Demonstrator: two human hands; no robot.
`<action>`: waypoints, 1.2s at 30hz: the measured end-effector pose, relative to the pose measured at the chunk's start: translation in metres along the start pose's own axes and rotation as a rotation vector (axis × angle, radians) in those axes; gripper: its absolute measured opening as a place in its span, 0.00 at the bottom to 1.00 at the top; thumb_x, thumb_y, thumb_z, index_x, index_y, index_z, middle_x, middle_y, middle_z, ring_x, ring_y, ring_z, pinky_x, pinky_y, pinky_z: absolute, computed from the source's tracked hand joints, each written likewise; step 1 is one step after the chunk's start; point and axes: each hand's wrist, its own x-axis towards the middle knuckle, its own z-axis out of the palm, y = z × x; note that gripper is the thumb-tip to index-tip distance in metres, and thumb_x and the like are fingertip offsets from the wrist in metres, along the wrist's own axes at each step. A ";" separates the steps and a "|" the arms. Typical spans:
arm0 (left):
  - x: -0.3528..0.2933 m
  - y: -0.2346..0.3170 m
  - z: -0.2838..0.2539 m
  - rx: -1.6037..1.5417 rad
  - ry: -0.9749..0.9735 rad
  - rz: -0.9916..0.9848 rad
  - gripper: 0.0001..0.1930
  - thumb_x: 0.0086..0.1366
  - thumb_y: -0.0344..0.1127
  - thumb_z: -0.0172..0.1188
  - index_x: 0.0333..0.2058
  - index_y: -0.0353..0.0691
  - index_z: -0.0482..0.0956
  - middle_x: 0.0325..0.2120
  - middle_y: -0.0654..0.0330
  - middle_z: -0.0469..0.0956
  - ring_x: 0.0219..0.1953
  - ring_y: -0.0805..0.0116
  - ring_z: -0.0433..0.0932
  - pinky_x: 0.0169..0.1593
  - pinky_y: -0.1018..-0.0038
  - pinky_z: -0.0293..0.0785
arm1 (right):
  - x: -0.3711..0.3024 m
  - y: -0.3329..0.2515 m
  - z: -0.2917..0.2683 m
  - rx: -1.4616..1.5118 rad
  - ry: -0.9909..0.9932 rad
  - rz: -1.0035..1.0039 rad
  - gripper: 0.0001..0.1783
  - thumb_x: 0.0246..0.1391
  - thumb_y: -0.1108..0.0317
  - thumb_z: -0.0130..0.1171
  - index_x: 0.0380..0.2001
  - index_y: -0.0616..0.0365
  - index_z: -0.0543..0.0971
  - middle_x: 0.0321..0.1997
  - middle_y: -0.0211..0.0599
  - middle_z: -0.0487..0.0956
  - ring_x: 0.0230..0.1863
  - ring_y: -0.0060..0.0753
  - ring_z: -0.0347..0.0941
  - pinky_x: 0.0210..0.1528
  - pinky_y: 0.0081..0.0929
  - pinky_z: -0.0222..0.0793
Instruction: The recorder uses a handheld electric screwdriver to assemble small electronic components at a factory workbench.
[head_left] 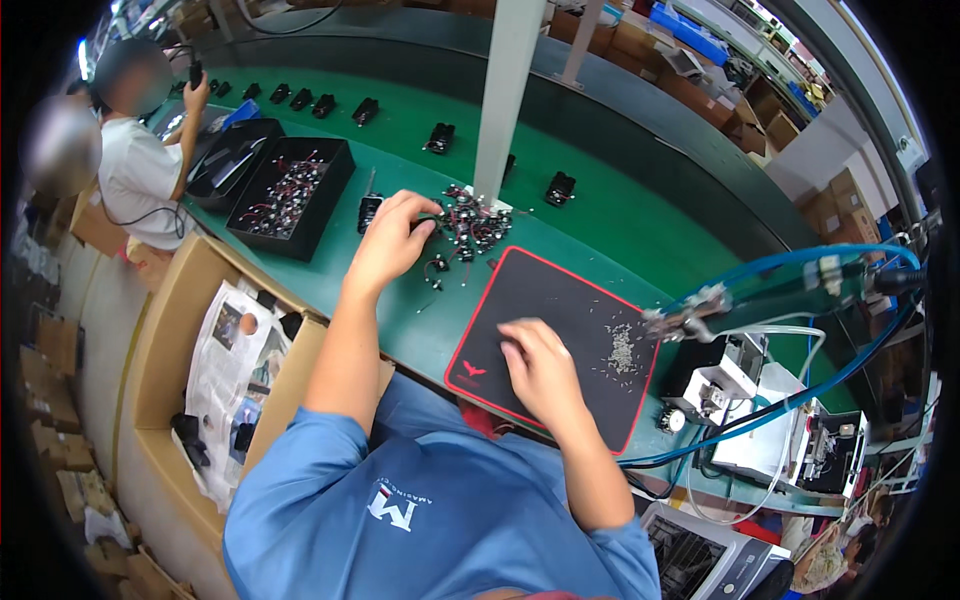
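My left hand [393, 237] reaches over the green bench at the left edge of a pile of small black parts with red and black wires [478, 222]. Its fingers are curled, with something dark between thumb and forefinger that I cannot make out. Just left of it lies a black block-shaped part [370, 210]. My right hand [543, 368] hovers above or rests on a black mat with a red edge [560, 290]. Its fingers are bent and their tips smeared by motion, so I cannot see whether they hold anything. A heap of tiny pale metal pieces [621, 350] lies on the mat's right side.
A black bin of wired parts [325, 200] stands on the left, with a cardboard box [165, 360] in front. Behind the pile rises a grey post [505, 100]. Black units [438, 138] line the green surface beyond. Hoses and a machine [715, 380] occupy the right. A co-worker [140, 165] stands far left.
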 end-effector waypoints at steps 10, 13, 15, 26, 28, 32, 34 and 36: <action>-0.027 -0.030 0.035 0.331 0.067 -0.205 0.30 0.59 0.45 0.73 0.59 0.44 0.78 0.53 0.58 0.79 0.57 0.52 0.74 0.58 0.52 0.65 | 0.078 0.047 0.122 -0.158 -0.138 -0.183 0.12 0.54 0.77 0.62 0.42 0.58 0.84 0.43 0.45 0.80 0.50 0.53 0.78 0.53 0.44 0.76; -0.036 -0.018 0.023 0.290 0.069 -0.219 0.27 0.62 0.40 0.71 0.59 0.41 0.78 0.52 0.54 0.79 0.56 0.50 0.74 0.59 0.54 0.68 | 0.050 0.043 0.098 -0.169 -0.076 -0.077 0.11 0.54 0.76 0.64 0.42 0.59 0.84 0.42 0.45 0.81 0.49 0.53 0.79 0.53 0.44 0.76; -0.064 -0.006 0.006 -0.043 0.134 -0.081 0.27 0.61 0.34 0.70 0.59 0.40 0.77 0.53 0.50 0.78 0.57 0.47 0.73 0.61 0.55 0.69 | 0.014 0.029 0.073 -0.088 0.036 -0.027 0.11 0.53 0.75 0.66 0.41 0.59 0.84 0.41 0.45 0.82 0.45 0.52 0.80 0.50 0.42 0.78; -0.090 0.099 0.072 -0.249 -0.677 0.565 0.33 0.55 0.15 0.57 0.62 0.42 0.77 0.69 0.51 0.66 0.70 0.50 0.65 0.69 0.57 0.61 | -0.111 0.023 -0.013 -0.413 0.341 0.182 0.10 0.51 0.80 0.69 0.38 0.61 0.85 0.43 0.42 0.83 0.42 0.43 0.80 0.43 0.35 0.78; -0.091 0.096 0.077 -0.298 -0.654 0.567 0.34 0.55 0.15 0.56 0.62 0.42 0.77 0.70 0.50 0.66 0.70 0.49 0.65 0.70 0.56 0.60 | -0.117 0.023 -0.013 -0.313 0.349 0.326 0.10 0.50 0.79 0.69 0.38 0.61 0.86 0.43 0.42 0.83 0.41 0.46 0.80 0.45 0.38 0.77; -0.106 0.098 0.073 -0.285 -0.577 0.477 0.37 0.57 0.30 0.68 0.67 0.44 0.72 0.72 0.49 0.61 0.71 0.45 0.62 0.72 0.52 0.56 | -0.125 0.033 -0.021 -0.377 0.305 0.238 0.08 0.51 0.79 0.70 0.37 0.62 0.86 0.42 0.42 0.84 0.42 0.41 0.83 0.43 0.36 0.79; -0.116 0.101 0.074 -0.226 -0.535 0.325 0.53 0.45 0.46 0.81 0.71 0.45 0.66 0.72 0.52 0.59 0.70 0.46 0.62 0.71 0.52 0.56 | -0.128 0.034 -0.020 -0.320 0.314 0.254 0.08 0.52 0.79 0.70 0.37 0.62 0.86 0.43 0.42 0.84 0.42 0.40 0.83 0.41 0.34 0.80; -0.122 0.103 0.081 -0.200 -0.508 0.297 0.53 0.45 0.45 0.81 0.70 0.45 0.66 0.69 0.52 0.62 0.68 0.48 0.63 0.69 0.54 0.57 | -0.122 0.028 -0.018 -0.267 0.319 0.262 0.08 0.52 0.79 0.70 0.37 0.62 0.86 0.43 0.42 0.84 0.41 0.38 0.84 0.40 0.31 0.81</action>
